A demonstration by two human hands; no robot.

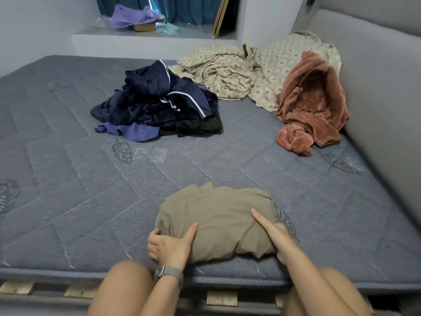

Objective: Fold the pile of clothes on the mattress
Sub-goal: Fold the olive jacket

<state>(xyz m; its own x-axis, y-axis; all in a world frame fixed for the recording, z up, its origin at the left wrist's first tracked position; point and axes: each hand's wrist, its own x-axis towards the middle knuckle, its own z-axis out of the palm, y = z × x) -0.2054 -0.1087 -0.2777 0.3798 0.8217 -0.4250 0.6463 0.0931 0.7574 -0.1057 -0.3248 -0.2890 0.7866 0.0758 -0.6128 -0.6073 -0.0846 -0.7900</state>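
No legible text, label, brand, number or sign appears in the head view. The grey quilted mattress (91, 179) carries only woven leaf motifs, and the beige patterned sheet (239, 69) only repeated diamond shapes; neither bears readable characters.

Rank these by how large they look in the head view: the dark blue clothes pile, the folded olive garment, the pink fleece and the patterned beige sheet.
1. patterned beige sheet
2. dark blue clothes pile
3. folded olive garment and pink fleece: about alike; the olive one lies nearer the camera, so unranked.
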